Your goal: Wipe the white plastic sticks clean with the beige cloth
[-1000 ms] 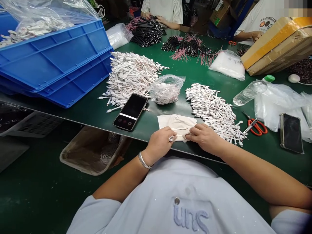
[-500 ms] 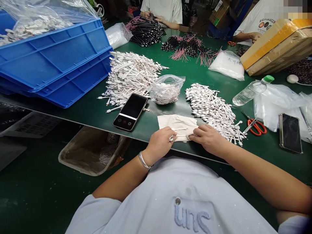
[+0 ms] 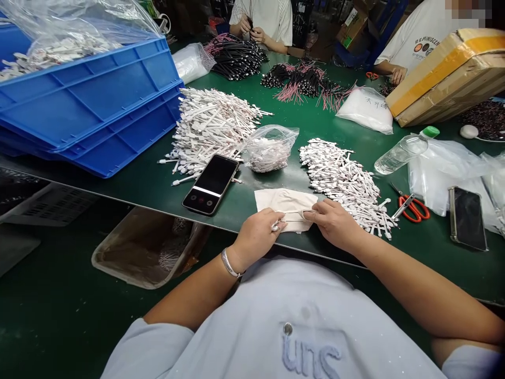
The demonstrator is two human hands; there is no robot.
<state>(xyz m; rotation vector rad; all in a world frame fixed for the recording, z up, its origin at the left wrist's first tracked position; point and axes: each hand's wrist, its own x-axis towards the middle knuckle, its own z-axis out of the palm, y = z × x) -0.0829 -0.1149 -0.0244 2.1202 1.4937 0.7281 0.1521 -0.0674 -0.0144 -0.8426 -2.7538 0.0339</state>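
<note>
My left hand (image 3: 257, 235) and my right hand (image 3: 333, 222) meet at the near edge of the green table (image 3: 142, 179), over a beige cloth (image 3: 286, 202). Both hands are closed in a pinch on the ends of one thin white cable piece (image 3: 292, 213) that spans between them. A small metal end shows at my left fingertips. A heap of the same white pieces (image 3: 343, 179) lies just beyond my right hand. A bigger heap (image 3: 211, 129) lies further left, and a clear bag of pieces (image 3: 269, 149) sits between the two heaps.
A black phone (image 3: 211, 183) lies left of the cloth. Stacked blue crates (image 3: 90, 100) fill the left. Red scissors (image 3: 412, 207), a water bottle (image 3: 404, 150), plastic bags and a second phone (image 3: 467, 217) lie right. A bin (image 3: 150, 247) sits below the table edge. Other people work at the far side.
My hands have stayed on the cloth with the white piece held between them; the right hand has shifted slightly. The view has tipped down a little.
</note>
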